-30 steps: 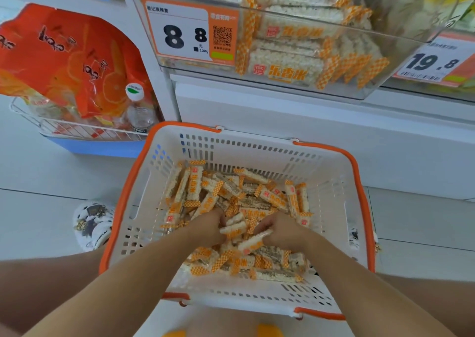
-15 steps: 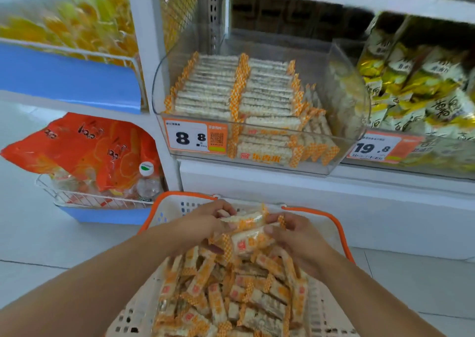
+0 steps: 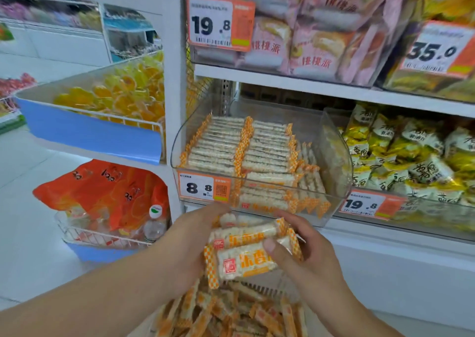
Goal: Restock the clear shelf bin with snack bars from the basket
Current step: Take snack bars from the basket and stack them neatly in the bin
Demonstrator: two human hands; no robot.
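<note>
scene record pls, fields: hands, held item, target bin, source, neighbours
hands: left hand and right hand together grip one bundle, just below the bin's front
held item: snack bars, several stacked, white with orange checked ends
target bin: clear shelf bin, price tag 8.8, bars in neat rows, free room at its right
source: basket bars loose below the hands
neighbours: yellow packets to the right, orange bags lower left
</note>
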